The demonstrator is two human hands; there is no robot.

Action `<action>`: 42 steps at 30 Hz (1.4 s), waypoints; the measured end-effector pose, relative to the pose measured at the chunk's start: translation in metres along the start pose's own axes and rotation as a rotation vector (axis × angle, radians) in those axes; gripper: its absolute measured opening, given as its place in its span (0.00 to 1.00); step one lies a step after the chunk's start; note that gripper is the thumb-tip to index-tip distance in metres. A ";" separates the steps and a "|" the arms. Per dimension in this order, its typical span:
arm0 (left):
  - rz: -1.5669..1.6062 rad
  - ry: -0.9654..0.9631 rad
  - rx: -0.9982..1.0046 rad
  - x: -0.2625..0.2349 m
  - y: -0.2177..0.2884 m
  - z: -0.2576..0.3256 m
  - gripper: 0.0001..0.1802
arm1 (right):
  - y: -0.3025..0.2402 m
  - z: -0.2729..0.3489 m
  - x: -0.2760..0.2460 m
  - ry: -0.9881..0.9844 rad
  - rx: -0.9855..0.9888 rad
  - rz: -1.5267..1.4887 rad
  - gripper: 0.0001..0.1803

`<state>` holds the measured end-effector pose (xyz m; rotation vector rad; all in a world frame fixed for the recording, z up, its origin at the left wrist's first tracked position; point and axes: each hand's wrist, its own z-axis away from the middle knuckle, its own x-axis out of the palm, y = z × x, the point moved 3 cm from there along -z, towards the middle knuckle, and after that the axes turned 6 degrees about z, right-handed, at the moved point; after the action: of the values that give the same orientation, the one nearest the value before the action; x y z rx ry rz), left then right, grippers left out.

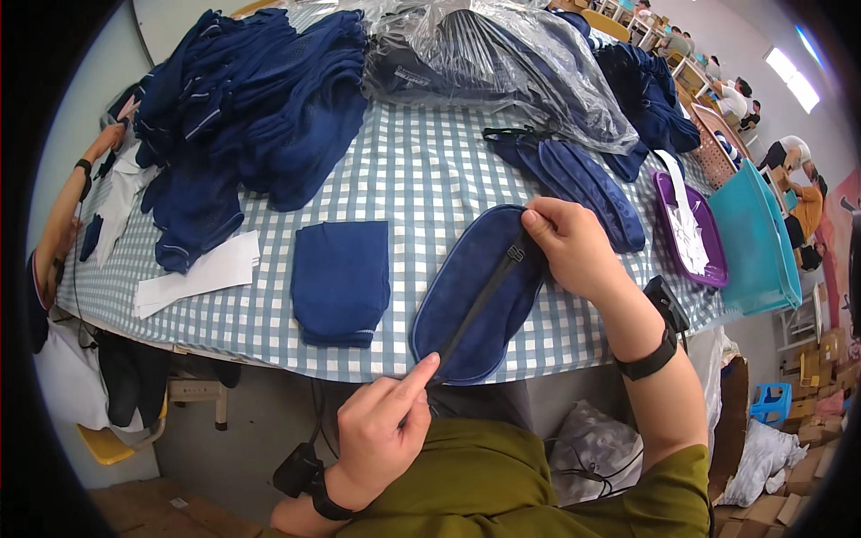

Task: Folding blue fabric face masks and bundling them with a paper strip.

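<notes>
A navy blue eye mask point(466, 269) with darker piping lies slanted at the table's near edge. Its black elastic strap point(485, 303) runs lengthwise along the upper face, with a small black slider near the far end. My right hand point(574, 247) grips the far right end, thumb on top and the other fingers mostly hidden beneath. At the near end is my left hand point(386, 417), its index fingertip against the strap and mask edge, the other fingers curled in. Left of the mask rests a folded navy cloth stack point(341, 282).
Several navy eye masks point(574, 179) lie beyond my right hand. Navy garments point(260, 99) and a clear plastic bag point(502, 72) fill the far side. White paper strips point(202, 273) lie left; a purple tray point(710, 255) and turquoise bin point(762, 238) stand right. Another person's arm point(72, 193) reaches in at far left.
</notes>
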<state>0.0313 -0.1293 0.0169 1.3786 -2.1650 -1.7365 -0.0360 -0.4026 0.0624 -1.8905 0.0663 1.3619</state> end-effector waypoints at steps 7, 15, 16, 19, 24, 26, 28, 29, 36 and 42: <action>-0.038 0.067 0.068 0.008 0.000 -0.008 0.20 | 0.006 -0.002 0.003 0.058 0.108 -0.138 0.13; -0.085 0.155 0.176 0.013 -0.007 -0.011 0.20 | 0.001 -0.004 0.001 0.195 -0.021 -0.023 0.09; -0.095 0.180 0.179 0.014 -0.008 -0.010 0.20 | -0.006 0.001 -0.005 0.334 -0.090 0.001 0.09; -0.113 0.227 0.172 0.012 -0.010 -0.007 0.21 | -0.045 0.045 -0.020 0.542 -0.264 0.083 0.03; -0.078 0.218 0.176 0.016 -0.005 -0.014 0.20 | -0.066 0.120 0.015 0.176 -0.503 0.245 0.23; -0.099 0.212 0.166 0.014 -0.004 -0.013 0.20 | -0.063 0.126 0.032 0.129 -0.451 0.260 0.26; -0.116 0.201 0.159 0.014 -0.004 -0.012 0.20 | -0.059 0.126 0.043 0.117 -0.422 0.256 0.26; -0.112 0.215 0.159 0.014 -0.006 -0.011 0.20 | -0.058 0.126 0.047 0.144 -0.429 0.273 0.26; -0.111 0.249 0.140 0.019 -0.005 -0.010 0.18 | -0.052 0.125 0.055 0.217 -0.445 0.323 0.24; -0.127 0.239 0.150 0.017 0.001 -0.011 0.17 | -0.050 0.128 0.057 0.294 -0.471 0.339 0.23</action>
<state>0.0263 -0.1489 0.0134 1.6960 -2.1545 -1.3817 -0.0884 -0.2677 0.0297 -2.5619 0.2398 1.3907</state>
